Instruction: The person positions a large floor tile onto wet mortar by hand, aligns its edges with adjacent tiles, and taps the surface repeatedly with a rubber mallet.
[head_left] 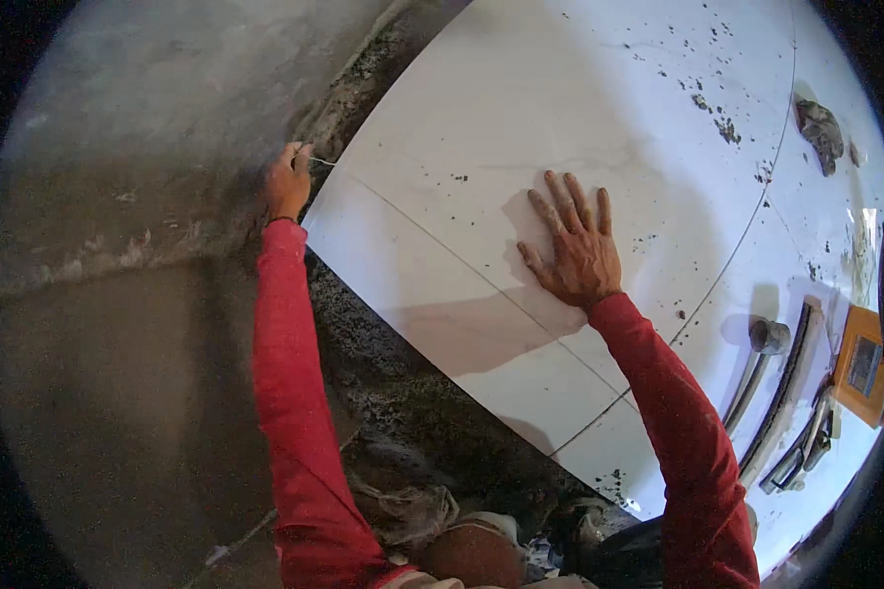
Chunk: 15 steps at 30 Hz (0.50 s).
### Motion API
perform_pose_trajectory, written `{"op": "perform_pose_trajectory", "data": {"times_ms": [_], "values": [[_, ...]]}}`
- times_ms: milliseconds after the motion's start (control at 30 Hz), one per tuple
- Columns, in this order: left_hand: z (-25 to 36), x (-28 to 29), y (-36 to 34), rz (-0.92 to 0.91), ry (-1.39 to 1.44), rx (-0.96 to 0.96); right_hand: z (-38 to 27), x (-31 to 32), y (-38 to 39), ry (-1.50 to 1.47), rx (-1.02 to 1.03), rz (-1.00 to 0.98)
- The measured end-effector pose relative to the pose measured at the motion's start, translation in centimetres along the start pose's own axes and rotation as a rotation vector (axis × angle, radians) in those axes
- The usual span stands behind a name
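Observation:
Past the tile's left edge, my left hand (289, 185) is closed, its fingertips pinching a thin pale string (322, 161). That string reaches the edge of the white floor tile (481, 118), where a thin dark line runs on across the surface; I cannot tell whether the line is string or joint. My right hand (580, 245) lies flat on the tile, fingers spread and dirty, holding nothing. Both arms wear red sleeves.
At right on the tiles lie a mallet (769, 338), a long dark-edged bar (784, 388), a metal hand tool (805, 447) and an orange box (860, 365). A grey lump (820, 135) sits farther back. Rough mortar (403, 393) borders the tiles beside a grey wall (147, 128).

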<state>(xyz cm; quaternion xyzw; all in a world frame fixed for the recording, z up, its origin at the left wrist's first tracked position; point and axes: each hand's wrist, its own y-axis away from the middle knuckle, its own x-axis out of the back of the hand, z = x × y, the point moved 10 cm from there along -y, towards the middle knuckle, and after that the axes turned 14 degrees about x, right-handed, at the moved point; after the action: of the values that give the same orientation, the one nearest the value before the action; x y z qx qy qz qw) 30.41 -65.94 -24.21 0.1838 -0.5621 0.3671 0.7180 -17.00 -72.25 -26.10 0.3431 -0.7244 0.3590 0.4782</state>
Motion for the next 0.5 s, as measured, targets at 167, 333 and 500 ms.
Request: {"op": "perform_pose_trajectory", "data": {"times_ms": [167, 333, 500], "values": [[-0.5, 0.8, 2.0, 0.083, 0.049, -0.062, -0.1, 0.1, 0.6, 0.015, 0.003, 0.070], [0.1, 0.6, 3.0, 0.172, -0.076, -0.159, -0.4, 0.5, 1.4, -0.012, -0.007, 0.159], [-1.0, -2.1, 4.2, 0.109, -0.008, -0.087, -1.4, 0.7, 2.9, -0.128, -0.011, 0.207]]}}
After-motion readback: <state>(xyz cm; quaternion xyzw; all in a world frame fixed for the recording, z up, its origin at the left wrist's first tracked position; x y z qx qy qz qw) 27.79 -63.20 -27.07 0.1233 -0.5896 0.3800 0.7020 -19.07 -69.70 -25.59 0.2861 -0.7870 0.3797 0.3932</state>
